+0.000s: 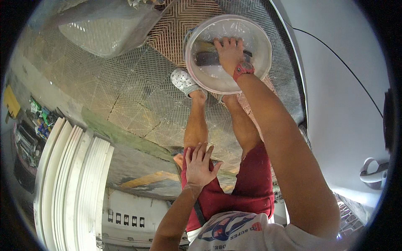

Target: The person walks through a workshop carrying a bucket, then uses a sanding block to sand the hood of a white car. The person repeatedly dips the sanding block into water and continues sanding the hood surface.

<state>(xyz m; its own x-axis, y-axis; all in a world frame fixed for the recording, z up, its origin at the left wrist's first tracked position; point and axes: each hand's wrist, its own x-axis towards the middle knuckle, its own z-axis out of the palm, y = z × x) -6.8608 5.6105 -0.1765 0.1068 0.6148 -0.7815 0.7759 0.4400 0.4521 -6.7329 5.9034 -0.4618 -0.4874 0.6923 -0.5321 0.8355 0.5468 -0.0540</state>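
My right hand (230,54), with a red watch on its wrist, reaches down into a round whitish bucket (192,75). Its fingers are stretched out and slightly spread over a long dark block with a yellowish-olive strip (205,58), perhaps a sponge or brush. The block's middle is hidden under the hand, and I cannot tell whether the palm presses on it. Shiny glints in the bucket look like wet or water. My left hand (199,167) lies open on my left knee, fingers spread and holding nothing.
A white car (335,83) with a door handle (372,172) stands close on my right. Grated floor tiles (130,92) lie under the bucket and my shoe (183,79). A clear plastic sheet or bag (113,33) is at far left; white panels (75,180) stand at near left.
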